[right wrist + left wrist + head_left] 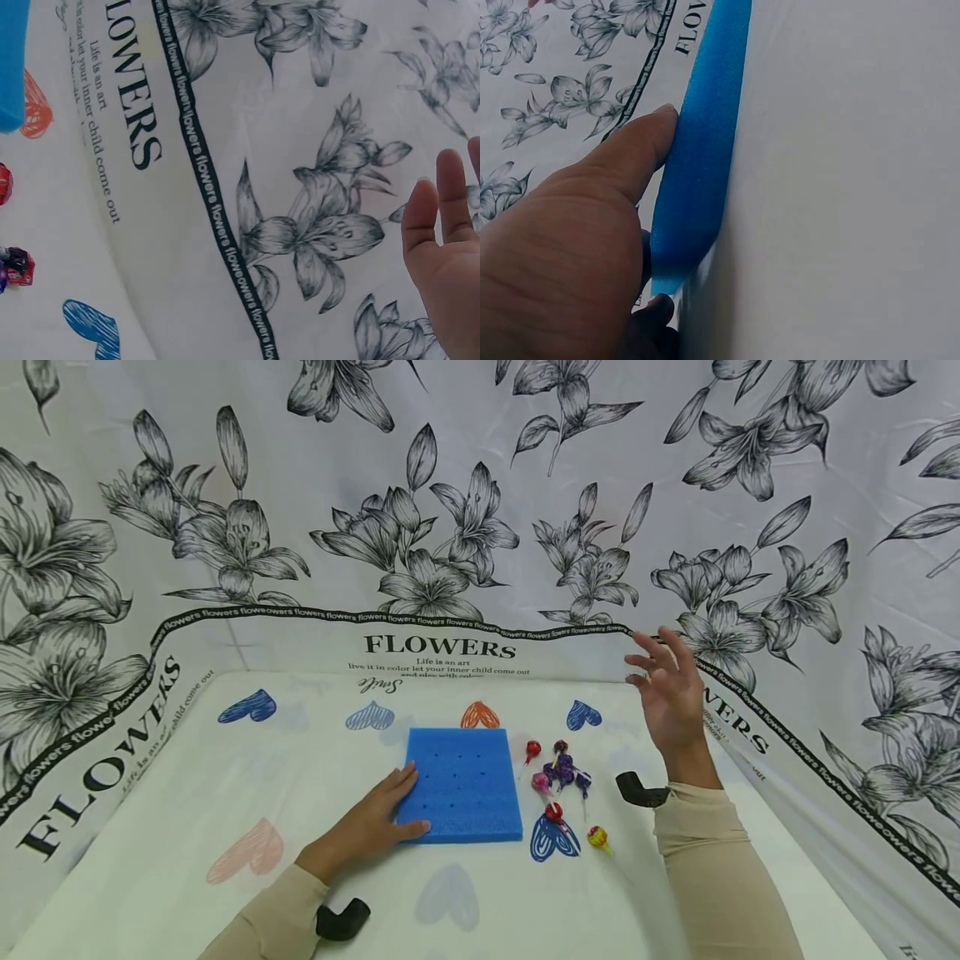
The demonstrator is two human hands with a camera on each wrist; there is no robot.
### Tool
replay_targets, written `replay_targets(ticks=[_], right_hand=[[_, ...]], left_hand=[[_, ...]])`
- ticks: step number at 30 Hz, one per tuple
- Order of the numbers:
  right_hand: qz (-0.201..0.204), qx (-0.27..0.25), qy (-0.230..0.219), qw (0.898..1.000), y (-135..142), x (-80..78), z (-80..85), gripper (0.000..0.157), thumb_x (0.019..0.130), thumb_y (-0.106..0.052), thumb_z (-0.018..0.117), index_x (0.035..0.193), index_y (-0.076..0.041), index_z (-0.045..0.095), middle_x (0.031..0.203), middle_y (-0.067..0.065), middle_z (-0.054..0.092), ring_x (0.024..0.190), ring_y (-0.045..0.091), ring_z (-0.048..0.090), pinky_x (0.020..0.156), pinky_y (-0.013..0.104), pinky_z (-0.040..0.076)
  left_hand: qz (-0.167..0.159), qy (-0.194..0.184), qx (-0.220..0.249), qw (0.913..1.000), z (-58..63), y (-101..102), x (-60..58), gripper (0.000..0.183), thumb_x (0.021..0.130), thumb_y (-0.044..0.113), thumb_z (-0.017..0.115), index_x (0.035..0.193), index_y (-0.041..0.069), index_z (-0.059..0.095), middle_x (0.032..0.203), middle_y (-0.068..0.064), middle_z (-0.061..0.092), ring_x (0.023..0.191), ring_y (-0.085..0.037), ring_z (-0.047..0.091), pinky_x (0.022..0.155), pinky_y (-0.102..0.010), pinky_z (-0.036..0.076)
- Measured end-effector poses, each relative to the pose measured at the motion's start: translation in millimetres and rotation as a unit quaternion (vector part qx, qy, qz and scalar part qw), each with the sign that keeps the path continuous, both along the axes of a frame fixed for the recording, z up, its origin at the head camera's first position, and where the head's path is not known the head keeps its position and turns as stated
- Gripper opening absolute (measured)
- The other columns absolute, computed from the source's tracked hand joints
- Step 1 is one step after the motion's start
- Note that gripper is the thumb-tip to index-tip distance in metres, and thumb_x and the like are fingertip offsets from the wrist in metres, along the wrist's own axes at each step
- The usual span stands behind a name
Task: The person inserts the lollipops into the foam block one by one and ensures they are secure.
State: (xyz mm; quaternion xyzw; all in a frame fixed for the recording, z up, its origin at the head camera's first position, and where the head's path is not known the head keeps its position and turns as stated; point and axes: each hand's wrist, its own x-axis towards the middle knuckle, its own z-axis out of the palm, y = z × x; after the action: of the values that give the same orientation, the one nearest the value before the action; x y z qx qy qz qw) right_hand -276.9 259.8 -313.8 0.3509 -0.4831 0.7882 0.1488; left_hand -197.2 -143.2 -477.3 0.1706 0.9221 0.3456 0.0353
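A square blue foam block (468,789) with rows of small holes lies flat on the white tablecloth. Against its left edge rests my left hand (378,814), thumb and fingers spread, the thumb near the front corner. The left wrist view shows that thumb (641,146) relatively straight against the block (705,127); the other fingers are mostly hidden. My right hand (667,697) is raised above the far right of the table, fingers loosely bent and holding nothing. Several wrapped lollipops lie right of the block, among them a red one (553,812), purple ones (564,770) and a yellow one (597,837).
The tablecloth (337,893) is printed with hearts, such as a pink one (251,852). Behind it hangs a white curtain (285,493) with black flower drawings. A black wrist mount (641,789) sits at the right cuff, another (343,920) at the left.
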Motion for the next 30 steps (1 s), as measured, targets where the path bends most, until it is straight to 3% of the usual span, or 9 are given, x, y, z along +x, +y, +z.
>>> replay_targets(ticks=[8, 15, 22, 30], right_hand=[[-0.041, 0.026, -0.103, 0.994, -7, -24.1, -35.6, 0.053, 0.096, -0.008, 0.059, 0.145, -0.005, 0.039, 0.138, 0.018, 0.048, 0.107, 0.028, 0.052, 0.080, 0.037, 0.041], [-0.089, 0.076, -0.191, 0.975, -9, -36.5, -70.1, 0.046, 0.099, -0.009, 0.055, 0.144, -0.012, 0.042, 0.141, 0.017, 0.047, 0.107, 0.026, 0.048, 0.079, 0.036, 0.040], [-0.148, 0.159, -0.266, 0.939, -11, -45.8, -102.4, 0.054, 0.094, -0.022, 0.066, 0.143, -0.014, 0.046, 0.141, 0.015, 0.048, 0.112, 0.024, 0.049, 0.082, 0.041, 0.038], [-0.172, 0.250, -0.320, 0.897, -12, -49.0, -125.1, 0.054, 0.091, -0.029, 0.069, 0.140, -0.016, 0.050, 0.136, 0.009, 0.055, 0.115, 0.025, 0.051, 0.085, 0.044, 0.038]], left_hand=[[-0.006, 0.003, 0.002, 1.0000, -2.1, -1, -1.5, 0.091, 0.084, 0.054, 0.069, 0.152, 0.007, 0.030, 0.159, -0.009, 0.018, 0.143, -0.037, 0.014, 0.108, -0.057, 0.023], [-0.001, -0.006, -0.003, 1.0000, -0.8, 0, -0.3, 0.091, 0.084, 0.055, 0.069, 0.152, 0.008, 0.030, 0.159, -0.008, 0.018, 0.143, -0.035, 0.013, 0.108, -0.057, 0.023], [-0.005, 0.001, -0.002, 1.0000, -0.8, -1, -0.5, 0.091, 0.084, 0.054, 0.069, 0.151, 0.007, 0.030, 0.159, -0.007, 0.018, 0.144, -0.034, 0.011, 0.109, -0.056, 0.023], [-0.003, -0.007, 0.001, 1.0000, -1.6, -2, 0.5, 0.091, 0.084, 0.054, 0.069, 0.151, 0.007, 0.030, 0.159, -0.008, 0.018, 0.144, -0.035, 0.011, 0.109, -0.056, 0.021]])
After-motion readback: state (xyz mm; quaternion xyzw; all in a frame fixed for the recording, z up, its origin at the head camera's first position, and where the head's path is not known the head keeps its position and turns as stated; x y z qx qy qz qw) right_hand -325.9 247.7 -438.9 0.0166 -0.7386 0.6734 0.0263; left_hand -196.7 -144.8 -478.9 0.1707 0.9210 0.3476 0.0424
